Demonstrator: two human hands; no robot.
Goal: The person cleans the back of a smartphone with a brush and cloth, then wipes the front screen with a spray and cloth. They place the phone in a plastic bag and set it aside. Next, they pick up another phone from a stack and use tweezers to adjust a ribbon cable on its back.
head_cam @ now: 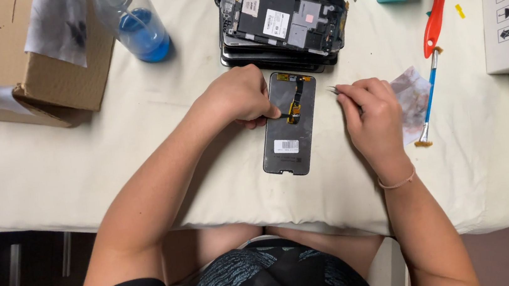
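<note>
Phone screen panel lying face-down on the white cloth; left hand, curled, presses its fingertips on the panel's left edge beside the flex cable. Right hand, just right, pinches tweezers.

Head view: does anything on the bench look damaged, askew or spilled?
Nothing is spilled. The cardboard box at the upper left has a torn, crumpled corner, and the stack of opened phones sits unevenly, its top unit skewed. The phone screen panel under the left hand lies flat; the right hand pinches tweezers.
</note>
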